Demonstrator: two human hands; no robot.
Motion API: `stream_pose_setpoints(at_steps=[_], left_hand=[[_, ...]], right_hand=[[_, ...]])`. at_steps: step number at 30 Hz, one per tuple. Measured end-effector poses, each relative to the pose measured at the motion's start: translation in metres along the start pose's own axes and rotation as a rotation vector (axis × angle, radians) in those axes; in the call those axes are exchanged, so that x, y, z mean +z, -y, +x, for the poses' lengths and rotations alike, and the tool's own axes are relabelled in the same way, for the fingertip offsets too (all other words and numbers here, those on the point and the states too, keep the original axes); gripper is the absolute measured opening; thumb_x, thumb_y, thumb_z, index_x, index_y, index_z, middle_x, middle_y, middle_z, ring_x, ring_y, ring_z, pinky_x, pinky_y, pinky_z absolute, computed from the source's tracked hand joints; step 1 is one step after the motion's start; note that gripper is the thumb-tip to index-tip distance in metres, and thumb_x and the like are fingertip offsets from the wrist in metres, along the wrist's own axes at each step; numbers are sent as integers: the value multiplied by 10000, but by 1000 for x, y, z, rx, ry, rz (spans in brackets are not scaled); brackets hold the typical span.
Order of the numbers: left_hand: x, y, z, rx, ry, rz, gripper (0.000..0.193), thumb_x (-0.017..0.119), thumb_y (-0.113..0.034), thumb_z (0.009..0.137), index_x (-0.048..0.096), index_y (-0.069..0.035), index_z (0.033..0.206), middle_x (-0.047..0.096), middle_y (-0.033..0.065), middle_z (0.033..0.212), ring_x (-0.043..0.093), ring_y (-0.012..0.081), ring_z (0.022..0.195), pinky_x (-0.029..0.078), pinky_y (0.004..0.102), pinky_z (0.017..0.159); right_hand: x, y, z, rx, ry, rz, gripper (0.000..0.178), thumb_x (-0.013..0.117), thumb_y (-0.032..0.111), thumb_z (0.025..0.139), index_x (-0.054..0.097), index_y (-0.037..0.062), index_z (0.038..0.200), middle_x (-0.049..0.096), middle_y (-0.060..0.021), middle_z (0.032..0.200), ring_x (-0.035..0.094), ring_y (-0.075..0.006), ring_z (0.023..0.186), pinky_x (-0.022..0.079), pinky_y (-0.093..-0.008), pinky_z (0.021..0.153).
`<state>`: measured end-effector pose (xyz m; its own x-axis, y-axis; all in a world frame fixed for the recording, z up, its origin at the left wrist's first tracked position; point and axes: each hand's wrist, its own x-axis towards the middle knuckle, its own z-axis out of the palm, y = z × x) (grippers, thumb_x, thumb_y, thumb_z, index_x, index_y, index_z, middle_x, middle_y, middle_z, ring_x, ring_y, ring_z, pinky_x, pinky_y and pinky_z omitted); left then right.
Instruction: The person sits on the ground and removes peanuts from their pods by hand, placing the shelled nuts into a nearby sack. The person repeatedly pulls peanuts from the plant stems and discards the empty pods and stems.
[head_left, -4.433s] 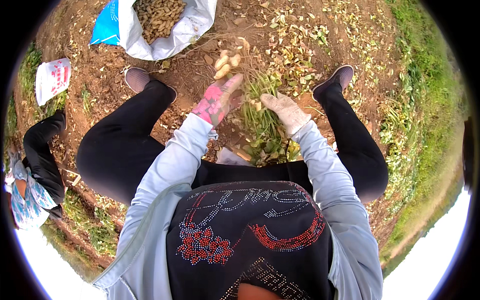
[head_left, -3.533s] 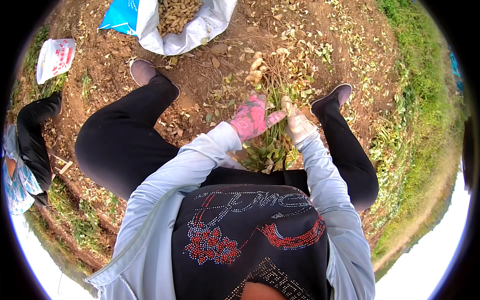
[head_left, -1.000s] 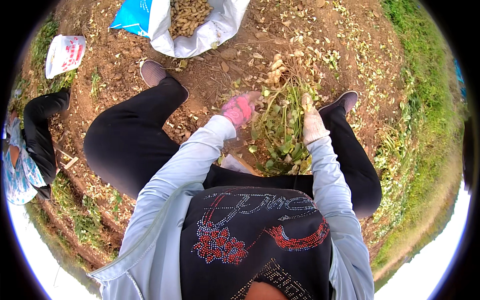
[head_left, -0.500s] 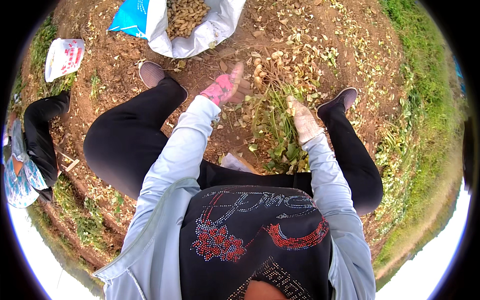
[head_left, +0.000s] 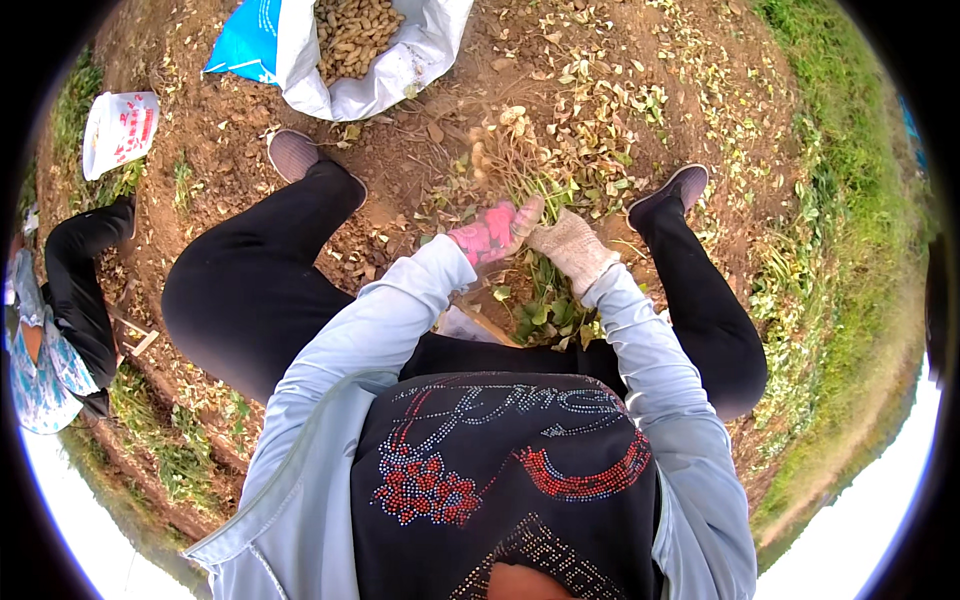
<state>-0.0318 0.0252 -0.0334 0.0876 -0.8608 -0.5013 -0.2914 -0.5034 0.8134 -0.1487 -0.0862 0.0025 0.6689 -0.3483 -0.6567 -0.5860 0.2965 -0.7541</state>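
Spreading over most of the view: brown soil point(head_left: 215, 185) strewn with dry, yellowed leaves, outdoors, one green grass strip point(head_left: 850, 210) at right, pale sky point(head_left: 95, 530) in both lower corners. Wearer's two black-clad legs point(head_left: 260, 270) wide apart. One co-worker point(head_left: 82, 270), cut off at the left edge. One white sack point(head_left: 420, 75), blue-panelled, open, with peanuts point(head_left: 355, 38) beyond counting. One plant bunch point(head_left: 550, 305) between the legs, root end away from the lap. One white bucket point(head_left: 120, 132), upper left. Two gloved hands close together — right hand point(head_left: 570, 248), cream, closed around the bunch; left hand point(head_left: 492, 234), pink, blurred — cannot tell if gripping. Smallest: several pods point(head_left: 512, 115) at the roots, too blurred to count.
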Motion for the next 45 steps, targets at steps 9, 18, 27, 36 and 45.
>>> stream_pose_setpoints(at_steps=[9, 18, 27, 36, 45], left_hand=[[-42, 12, -2, 203, -144, -1038, 366, 351, -235, 1002, 445, -13, 1278, 509, 75, 1292, 536, 172, 1096, 454, 296, 852], [-54, 12, -20, 306, -172, -455, 368, 549, -192, 915, 545, 17, 1218, 607, 72, 1140, 575, 153, 1039, 451, 305, 922], [-29, 18, -29, 52, -351, -1002, 272, 621, -185, 881, 628, 12, 1067, 653, 48, 972, 620, 137, 889, 506, 295, 796], [-28, 24, -53, 72, -381, -1032, 363, 552, -128, 922, 481, 49, 1230, 595, 156, 1182, 600, 192, 1067, 489, 314, 909], [-23, 29, -76, -3, -533, -639, 409, 691, -187, 844, 528, 64, 1122, 618, 110, 1071, 608, 180, 957, 502, 316, 830]], right_hand=[[19, 61, -37, 7, -240, -805, 585, 708, 489, 740, 613, -37, 979, 659, -232, 842, 649, -357, 815, 505, -405, 714], [36, 17, -33, -90, -53, -1028, 441, 550, 514, 854, 664, 137, 1053, 641, -202, 792, 640, -364, 740, 507, -450, 640], [53, 28, -41, -57, -32, -983, 507, 563, 500, 843, 669, 11, 923, 646, -227, 784, 650, -375, 779, 512, -447, 696], [73, 35, -52, -36, 73, -1093, 574, 546, 555, 829, 674, -4, 858, 653, -218, 785, 660, -360, 768, 524, -438, 694], [74, 45, -58, 3, 288, -1048, 555, 504, 539, 863, 668, 16, 949, 648, -242, 880, 639, -391, 862, 503, -449, 769]])
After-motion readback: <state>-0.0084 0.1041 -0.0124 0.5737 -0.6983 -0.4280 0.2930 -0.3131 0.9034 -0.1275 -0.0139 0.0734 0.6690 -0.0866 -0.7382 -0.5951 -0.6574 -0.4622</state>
